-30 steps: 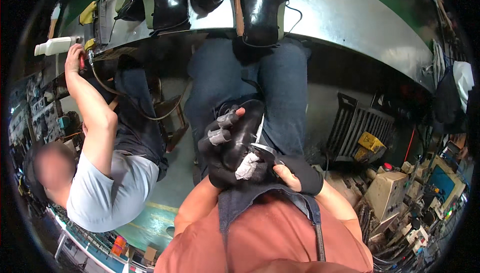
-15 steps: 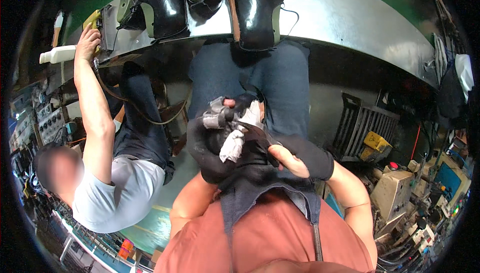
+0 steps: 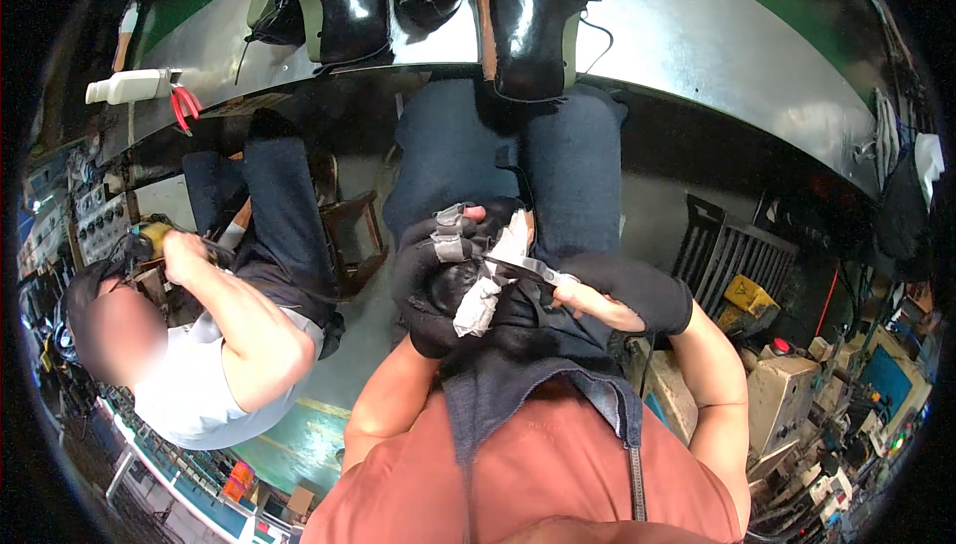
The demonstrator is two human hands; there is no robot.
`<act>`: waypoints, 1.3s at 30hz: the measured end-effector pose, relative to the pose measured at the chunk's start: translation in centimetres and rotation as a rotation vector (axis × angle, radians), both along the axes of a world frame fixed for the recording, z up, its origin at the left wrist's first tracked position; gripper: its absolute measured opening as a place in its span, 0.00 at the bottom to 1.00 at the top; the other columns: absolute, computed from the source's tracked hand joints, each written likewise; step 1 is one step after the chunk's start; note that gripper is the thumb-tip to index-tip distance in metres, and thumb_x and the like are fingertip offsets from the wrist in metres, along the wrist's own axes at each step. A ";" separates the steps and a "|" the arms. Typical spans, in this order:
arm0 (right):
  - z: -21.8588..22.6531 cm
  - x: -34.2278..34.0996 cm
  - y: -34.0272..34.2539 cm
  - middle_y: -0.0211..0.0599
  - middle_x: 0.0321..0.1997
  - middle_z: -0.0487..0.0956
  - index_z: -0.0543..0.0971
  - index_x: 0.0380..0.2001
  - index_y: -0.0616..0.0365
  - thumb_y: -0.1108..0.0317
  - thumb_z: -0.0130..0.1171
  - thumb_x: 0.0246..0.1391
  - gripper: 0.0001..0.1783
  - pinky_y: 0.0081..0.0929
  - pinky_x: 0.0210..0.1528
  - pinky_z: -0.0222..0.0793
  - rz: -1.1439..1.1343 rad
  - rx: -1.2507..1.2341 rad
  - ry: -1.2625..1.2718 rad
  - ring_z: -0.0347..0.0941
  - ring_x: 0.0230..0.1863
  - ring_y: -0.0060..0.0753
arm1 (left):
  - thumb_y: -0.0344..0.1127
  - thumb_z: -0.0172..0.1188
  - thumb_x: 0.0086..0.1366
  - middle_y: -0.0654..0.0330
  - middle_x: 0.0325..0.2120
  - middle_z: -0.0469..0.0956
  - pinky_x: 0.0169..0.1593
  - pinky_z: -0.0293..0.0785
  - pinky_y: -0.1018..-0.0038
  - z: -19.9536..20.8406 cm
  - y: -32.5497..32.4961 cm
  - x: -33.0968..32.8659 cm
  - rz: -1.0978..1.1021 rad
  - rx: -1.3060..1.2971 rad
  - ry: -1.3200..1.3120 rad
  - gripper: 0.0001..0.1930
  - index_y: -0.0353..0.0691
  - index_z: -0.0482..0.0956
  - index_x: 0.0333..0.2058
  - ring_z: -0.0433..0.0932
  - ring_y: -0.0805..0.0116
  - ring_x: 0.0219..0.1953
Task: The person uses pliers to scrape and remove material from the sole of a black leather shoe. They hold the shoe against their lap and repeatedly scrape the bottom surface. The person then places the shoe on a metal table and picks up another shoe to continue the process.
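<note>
My left hand (image 3: 445, 245), in a black glove with grey and white tape round its fingers, is wrapped round a glossy black shoe (image 3: 456, 283) on my lap. Much of that shoe is hidden by the glove and dark clothing. A pale strip (image 3: 512, 241) and a bit of tan edge show beside the fingers. My right hand (image 3: 588, 301), its fingers bare below a black cover, pinches a knife-like tool (image 3: 538, 268). The tool's flat metal blade points left, across the shoe next to the taped thumb. Whether the blade touches the shoe I cannot tell.
Black boots (image 3: 530, 26) on green lasts stand on the metal bench (image 3: 687, 36) ahead. A white bottle (image 3: 134, 86) and red-handled pliers (image 3: 183, 106) are at its left. A co-worker (image 3: 229, 375) sits at left, holding a yellow tool (image 3: 153, 233). Machines (image 3: 782, 400) stand at right.
My right hand has moved slightly right, and the tool's blade has turned so its bright flat side shows. The co-worker's hand has drawn the yellow tool back from the bench, uncovering red-handled pliers.
</note>
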State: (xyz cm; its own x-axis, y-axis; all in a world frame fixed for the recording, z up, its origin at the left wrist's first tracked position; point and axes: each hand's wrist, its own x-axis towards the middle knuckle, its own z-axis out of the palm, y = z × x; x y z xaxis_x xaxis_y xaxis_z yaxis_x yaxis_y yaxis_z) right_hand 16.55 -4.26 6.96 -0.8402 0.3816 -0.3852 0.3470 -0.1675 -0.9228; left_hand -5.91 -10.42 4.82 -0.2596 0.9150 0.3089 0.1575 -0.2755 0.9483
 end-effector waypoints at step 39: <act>-0.7 1.1 -4.2 0.54 0.28 0.75 0.74 0.31 0.61 0.60 0.48 0.63 0.15 0.42 0.31 0.67 -0.123 -0.029 -0.107 0.72 0.29 0.58 | 0.35 0.76 0.44 0.45 0.45 0.70 0.55 0.70 0.52 -3.3 -1.5 1.2 -0.122 -0.003 -0.229 0.30 0.39 0.65 0.42 0.74 0.46 0.51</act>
State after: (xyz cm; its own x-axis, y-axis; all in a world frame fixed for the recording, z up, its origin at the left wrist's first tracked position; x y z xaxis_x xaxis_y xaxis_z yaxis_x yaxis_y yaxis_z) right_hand 17.65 -8.49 6.21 -0.7416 0.4663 -0.4822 0.4182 -0.2408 -0.8759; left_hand -4.68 -11.96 1.51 -0.2104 0.9446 0.2520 -0.0951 -0.2763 0.9564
